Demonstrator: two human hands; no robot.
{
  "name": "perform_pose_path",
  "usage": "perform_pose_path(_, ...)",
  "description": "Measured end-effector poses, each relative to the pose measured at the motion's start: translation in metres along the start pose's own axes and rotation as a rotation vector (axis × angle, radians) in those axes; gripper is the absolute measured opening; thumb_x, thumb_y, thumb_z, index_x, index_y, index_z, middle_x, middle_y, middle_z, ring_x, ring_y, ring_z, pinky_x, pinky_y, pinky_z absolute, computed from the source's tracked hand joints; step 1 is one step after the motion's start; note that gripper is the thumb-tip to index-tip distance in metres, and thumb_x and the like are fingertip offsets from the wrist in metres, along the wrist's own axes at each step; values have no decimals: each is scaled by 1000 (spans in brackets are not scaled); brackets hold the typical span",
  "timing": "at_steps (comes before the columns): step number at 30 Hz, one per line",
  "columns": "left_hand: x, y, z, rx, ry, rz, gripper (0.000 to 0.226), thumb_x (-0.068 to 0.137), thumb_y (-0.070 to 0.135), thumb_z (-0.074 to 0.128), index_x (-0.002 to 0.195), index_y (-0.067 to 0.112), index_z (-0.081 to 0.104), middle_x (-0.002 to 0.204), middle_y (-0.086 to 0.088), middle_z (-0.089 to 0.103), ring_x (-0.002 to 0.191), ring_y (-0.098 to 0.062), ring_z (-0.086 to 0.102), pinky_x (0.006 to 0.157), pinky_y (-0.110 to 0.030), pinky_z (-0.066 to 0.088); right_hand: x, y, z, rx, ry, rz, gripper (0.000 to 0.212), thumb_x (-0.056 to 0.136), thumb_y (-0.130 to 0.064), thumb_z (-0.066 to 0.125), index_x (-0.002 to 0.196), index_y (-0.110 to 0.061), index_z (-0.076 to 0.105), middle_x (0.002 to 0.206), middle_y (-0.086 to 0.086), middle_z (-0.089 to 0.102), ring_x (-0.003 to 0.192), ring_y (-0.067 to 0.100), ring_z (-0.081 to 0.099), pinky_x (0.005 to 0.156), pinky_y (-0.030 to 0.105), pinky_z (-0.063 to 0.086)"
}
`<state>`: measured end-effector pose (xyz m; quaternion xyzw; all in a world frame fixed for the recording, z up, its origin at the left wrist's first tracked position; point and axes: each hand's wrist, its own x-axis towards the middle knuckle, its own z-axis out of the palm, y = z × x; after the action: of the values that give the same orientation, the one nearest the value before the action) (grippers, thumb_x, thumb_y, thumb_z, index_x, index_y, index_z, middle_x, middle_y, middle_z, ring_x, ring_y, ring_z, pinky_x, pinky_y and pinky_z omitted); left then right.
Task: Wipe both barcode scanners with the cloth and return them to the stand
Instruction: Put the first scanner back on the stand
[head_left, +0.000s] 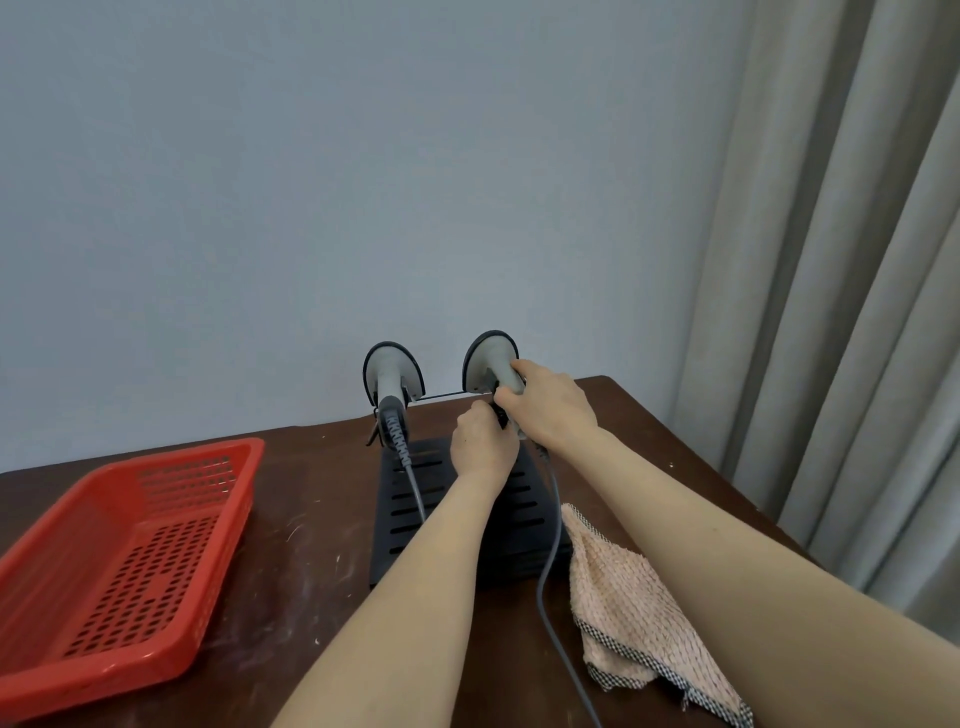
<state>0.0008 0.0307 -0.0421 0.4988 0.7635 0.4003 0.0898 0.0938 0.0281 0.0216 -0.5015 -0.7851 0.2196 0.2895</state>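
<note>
**Two barcode scanners at the stand, cloth set aside: wipe status unconfirmed**

- Left scanner (393, 379): grey head, upright in its cradle at the back of the stand (519, 540); its cable runs down over the slotted black base. Nothing touches it.
- Right scanner (489, 364): upright at the second cradle. Whether it is fully seated or just clear of the cradle cannot be told, as both hands cover the joint.
- Right grip (550, 405): fingers wrapped round the handle of the right scanner.
- Left grip (480, 441): fingers curled in at the foot of that same handle. What it pinches, if anything, is hidden.
- Cloth (639, 613): pink, with checked trim, lying crumpled on the counter (311, 519) just right of the stand base. Neither grip holds it.
- Red basket (130, 571): on the counter, left of the stand.

Progress, as a judgement: with the cloth down and both scanners at the stand, this is either the first lift-off or the last return. Nothing shows whether either scanner is clean. If this is the start, both wipes and both returns remain. If it is the end, only seating the right scanner is left.
</note>
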Motion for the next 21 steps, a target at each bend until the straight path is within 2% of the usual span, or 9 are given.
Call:
perform_pose_path(5,1,-1,0,2,-12,14,24,90,23,48,100,4,58,99,-13,66,89,-33,60,60,-32,40,1,0,1,-39,3,1,35,89,-34,45,117,-16,53,100,11,63,91,32,58,74,37,48)
perform_pose_path(8,1,-1,1,19,-12,9,23,90,23,48,100,5,57,99,-12,66,90,-34,60,61,-33,40,1,2,1,-46,12,0,32,88,-33,44,112,-14,53,97,12,63,89,33,58,72,36,48)
perform_pose_path(12,3,-1,1,14,-16,-13,20,89,22,48,98,7,57,98,-11,66,87,-32,59,60,-32,40,2,1,2,-37,25,-15,26,87,-32,44,99,-12,54,90,11,62,82,31,57,63,33,42)
perform_pose_path(18,4,0,-1,34,-41,-20,22,89,22,49,98,4,57,99,-13,65,90,-34,59,61,-33,40,2,5,1,-23,9,1,32,86,-33,45,111,-16,55,96,10,63,87,32,56,69,35,44)
perform_pose_path(21,3,1,-4,24,-40,-24,23,89,21,49,100,3,57,100,-14,65,87,-33,58,61,-32,40,4,4,2,-40,1,-6,29,87,-33,44,109,-17,55,96,9,63,86,31,56,68,34,44)
